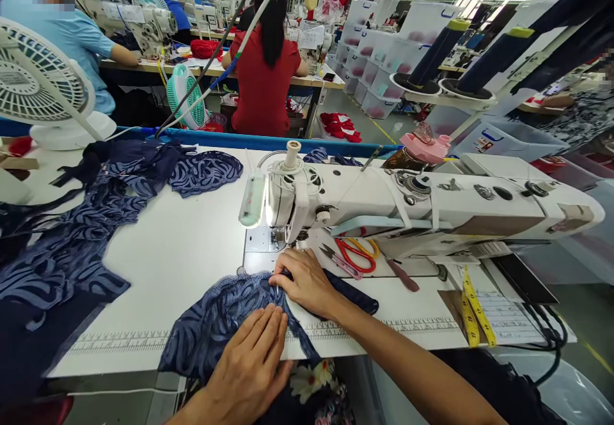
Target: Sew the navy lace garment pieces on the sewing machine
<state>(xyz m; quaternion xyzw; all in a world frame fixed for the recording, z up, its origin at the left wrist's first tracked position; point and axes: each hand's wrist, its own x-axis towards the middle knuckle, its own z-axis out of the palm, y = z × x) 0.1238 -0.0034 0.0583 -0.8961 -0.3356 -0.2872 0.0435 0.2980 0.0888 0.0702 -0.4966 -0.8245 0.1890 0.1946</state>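
Observation:
A navy lace piece with a scalloped edge lies at the front of the white sewing table, partly over its edge. My left hand rests flat on this lace, fingers straight and side by side. Just in front of the presser foot, my right hand is closed in a pinch at the lace's upper right edge. A small pale glint shows under its fingertips, too small to name. Dark navy cloth passes beneath my right hand and wrist. The white sewing machine stands behind, its needle area beyond my right knuckles.
Pink-handled snips, red-handled scissors and a brown-handled tool lie under the machine arm. A yellow tape measure hangs at right. More navy lace is heaped left. A fan and co-workers are beyond.

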